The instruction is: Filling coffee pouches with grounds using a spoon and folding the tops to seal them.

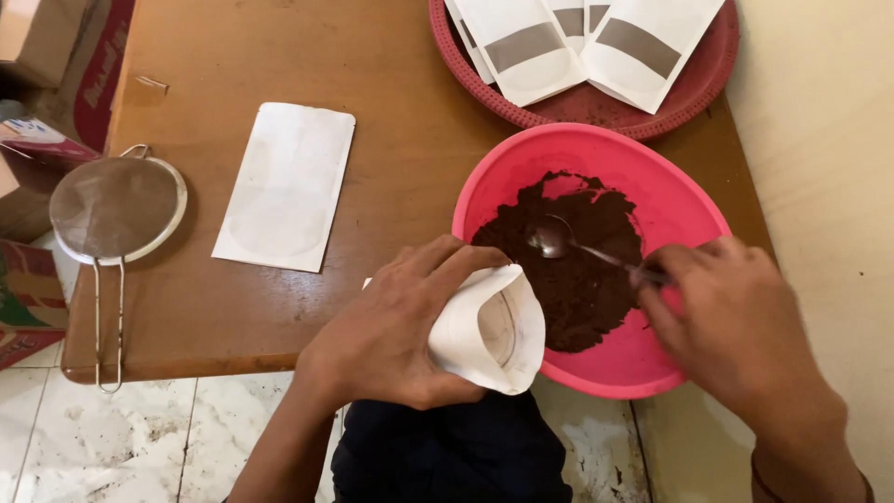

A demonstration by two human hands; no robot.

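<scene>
Left hand [391, 331] grasps a white paper pouch [489, 328], fingers wrapped round its body, mouth held open and tilted toward the bowl; the pouch sits at the table's near edge, its mouth just over the bowl's near-left rim. Right hand [726, 317] pinches the handle of a metal spoon [577, 247]; the spoon's bowl lies on the dark brown powder [577, 270]. Powder fills the bottom of a pink plastic bowl [680, 200] at the near-right corner of the wooden table [391, 140]. Far right edge: red round tray [689, 98] carrying several white pouches [577, 42] with grey bands. Mid-table: one flat white pouch [287, 186]. Near-left corner: metal mesh strainer [114, 210], handle overhanging the edge.
</scene>
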